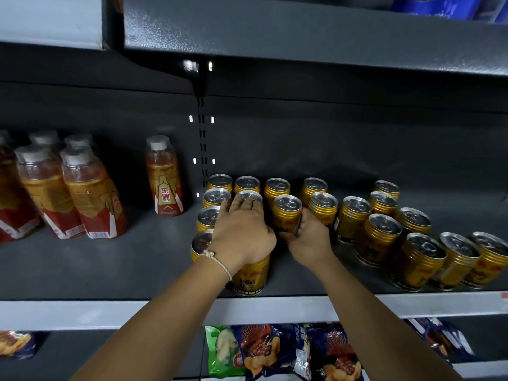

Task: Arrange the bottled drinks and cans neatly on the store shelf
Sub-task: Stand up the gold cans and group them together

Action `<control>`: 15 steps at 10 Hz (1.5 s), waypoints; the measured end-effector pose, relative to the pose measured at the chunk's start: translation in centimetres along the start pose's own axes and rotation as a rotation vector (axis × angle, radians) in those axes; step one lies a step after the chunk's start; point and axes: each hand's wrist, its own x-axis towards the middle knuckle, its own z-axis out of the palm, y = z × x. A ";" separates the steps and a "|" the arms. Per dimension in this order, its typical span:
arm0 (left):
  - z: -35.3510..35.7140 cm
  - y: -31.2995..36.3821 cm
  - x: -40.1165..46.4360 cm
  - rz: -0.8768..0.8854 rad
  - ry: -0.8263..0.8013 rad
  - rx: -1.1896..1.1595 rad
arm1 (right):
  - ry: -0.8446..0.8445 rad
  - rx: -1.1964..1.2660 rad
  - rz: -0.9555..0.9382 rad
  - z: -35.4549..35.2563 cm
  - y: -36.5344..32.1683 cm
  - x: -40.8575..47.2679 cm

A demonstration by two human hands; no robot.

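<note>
Your left hand (242, 232) lies palm-down with fingers extended across the tops of the gold ribbed metal cans (217, 198) packed in rows near the middle of the dark grey metal shelf (110, 259); its grip is apart, pressing on the lids rather than curling round any can. A pale cord bracelet (218, 259) circles that wrist. Your right hand (309, 237) has its grip clamped on one gold can with a silver pull-tab lid (287, 213), which stands upright just beside the packed rows, on their right. More gold cans (423, 254) stand loosely spaced toward the shelf's right edge, some reaching its front edge. Toward the left edge stands a cluster of clear plastic bottles of amber drink with red-and-gold labels (90, 193), and one bottle of the same kind (165, 177) stands alone between that cluster and the cans. Snack bags (264, 350) lie on the shelf below.
</note>
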 end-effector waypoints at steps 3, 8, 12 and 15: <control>0.0 -0.2 0.1 0.016 0.005 -0.004 | -0.101 0.036 -0.014 0.3 1.3 1.0; 0.2 -0.2 0.2 -0.020 0.009 -0.025 | -0.053 0.029 -0.080 1.5 1.4 1.2; 0.0 -0.2 0.2 -0.005 -0.014 0.001 | -0.008 -0.005 -0.117 1.7 1.1 1.2; -0.1 -0.2 -0.1 -0.006 -0.014 -0.018 | -0.032 -0.156 -0.113 1.2 0.3 0.7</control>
